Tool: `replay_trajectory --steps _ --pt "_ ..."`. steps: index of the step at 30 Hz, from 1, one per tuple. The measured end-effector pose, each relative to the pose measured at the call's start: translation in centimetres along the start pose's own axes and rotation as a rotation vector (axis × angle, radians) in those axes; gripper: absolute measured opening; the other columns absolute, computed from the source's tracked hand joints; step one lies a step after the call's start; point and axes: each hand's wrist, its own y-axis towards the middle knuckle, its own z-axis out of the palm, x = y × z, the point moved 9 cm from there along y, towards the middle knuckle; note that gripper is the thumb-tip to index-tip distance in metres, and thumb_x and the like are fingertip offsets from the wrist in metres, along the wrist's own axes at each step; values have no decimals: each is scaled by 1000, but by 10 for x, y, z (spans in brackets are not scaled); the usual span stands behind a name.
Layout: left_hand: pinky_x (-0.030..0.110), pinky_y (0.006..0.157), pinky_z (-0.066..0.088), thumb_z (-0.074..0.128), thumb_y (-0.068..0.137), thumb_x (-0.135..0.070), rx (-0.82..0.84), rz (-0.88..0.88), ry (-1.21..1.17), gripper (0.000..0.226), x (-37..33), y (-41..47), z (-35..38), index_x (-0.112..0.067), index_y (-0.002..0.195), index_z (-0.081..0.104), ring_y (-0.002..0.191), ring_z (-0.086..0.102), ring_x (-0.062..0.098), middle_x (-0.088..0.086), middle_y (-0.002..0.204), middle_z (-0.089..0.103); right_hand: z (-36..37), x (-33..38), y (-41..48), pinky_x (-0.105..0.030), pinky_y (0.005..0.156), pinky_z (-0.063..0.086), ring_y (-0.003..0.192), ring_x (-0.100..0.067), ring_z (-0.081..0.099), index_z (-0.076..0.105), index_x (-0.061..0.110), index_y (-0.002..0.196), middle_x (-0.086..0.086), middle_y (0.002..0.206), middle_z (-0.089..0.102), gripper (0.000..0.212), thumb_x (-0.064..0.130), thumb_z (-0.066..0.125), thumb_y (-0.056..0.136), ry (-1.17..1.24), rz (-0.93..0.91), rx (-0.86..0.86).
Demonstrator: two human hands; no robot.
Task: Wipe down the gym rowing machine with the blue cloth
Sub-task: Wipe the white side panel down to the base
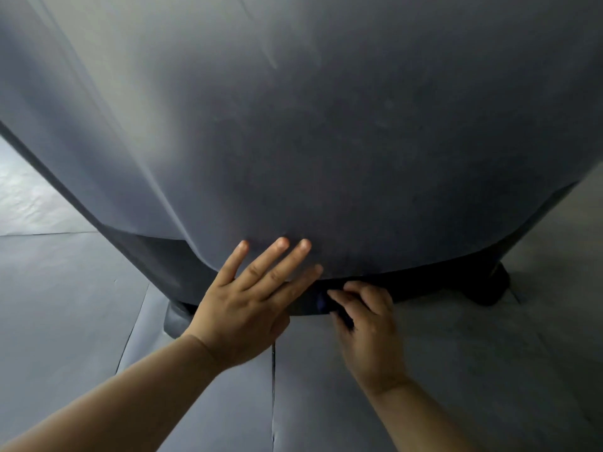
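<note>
The rowing machine's large dark grey housing [326,141] fills most of the head view, seen from very close. My left hand [251,298] lies flat with straight fingers against its lower part. My right hand [365,318] curls its fingers round the dark blue cloth [326,303], which shows only as a small bunch under the housing's lower rim. The cloth is pressed against the dark base bar [424,288] that runs beneath the housing.
Grey floor mats [81,305] with seams lie under the machine. A dark foot [177,321] stands at the left end of the base and another foot [489,288] at the right. A paler wall or floor patch [29,194] shows at far left.
</note>
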Motion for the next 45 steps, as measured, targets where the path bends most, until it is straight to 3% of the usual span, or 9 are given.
replay_trajectory --steps 6,12,15,24,28,33,38,42,45 --pt "52 122 3 43 87 -33 77 -67 -56 69 6 -11 -3 -27 153 24 152 1 23 3 163 12 36 -48 -35 -28 62 53 76 -26 63 73 15 80 -2 90 62 44 -3 91 45 -136 184 211" --pt "53 122 1 57 86 -33 129 -73 -70 76 10 -19 -2 -27 154 21 152 -4 23 3 165 6 -6 4 -1 -24 84 44 99 -22 49 72 8 98 -9 105 60 37 -1 85 65 58 177 -8" --pt "53 121 2 71 79 -34 147 -83 -84 90 11 -18 -2 -27 153 21 152 -1 24 3 163 5 -6 17 13 -33 79 53 100 -20 49 74 9 98 -7 104 63 36 1 87 65 58 181 -37" --pt "55 121 4 65 81 -29 145 -116 -94 85 18 -36 3 -29 153 20 152 -5 23 2 163 3 38 -13 -25 -24 52 50 72 -22 58 73 16 67 2 78 66 32 -4 88 48 -97 158 149" --pt "54 121 1 60 81 -28 110 -103 -105 79 18 -36 8 -29 152 23 152 -5 23 1 164 1 42 -16 -32 -24 60 51 78 -24 61 76 15 80 0 86 64 34 1 90 53 -78 184 178" --pt "54 121 8 58 83 -27 84 -104 -115 78 23 -36 -2 -28 153 23 151 4 25 5 164 10 -35 52 3 -18 93 43 98 -23 56 70 3 103 -8 107 60 25 13 68 80 168 78 -118" --pt "58 118 18 75 76 -26 63 -212 -138 91 30 -36 -27 -27 152 26 148 16 34 12 160 12 -98 98 39 -32 94 48 99 -30 59 68 -3 98 -18 106 61 22 -2 74 77 185 -15 -346" --pt "56 119 17 76 73 -22 37 -202 -127 94 43 -36 -42 -27 152 25 147 18 34 13 160 12 -57 69 42 -24 93 43 100 -22 53 74 5 105 -12 106 66 34 -3 82 72 25 -56 -186" --pt "54 120 12 79 73 -21 103 -274 -110 96 67 -43 -41 -24 153 27 148 15 33 11 161 11 -9 49 28 -28 82 53 94 -22 55 76 5 100 -8 99 67 41 -5 87 61 -46 -67 47"
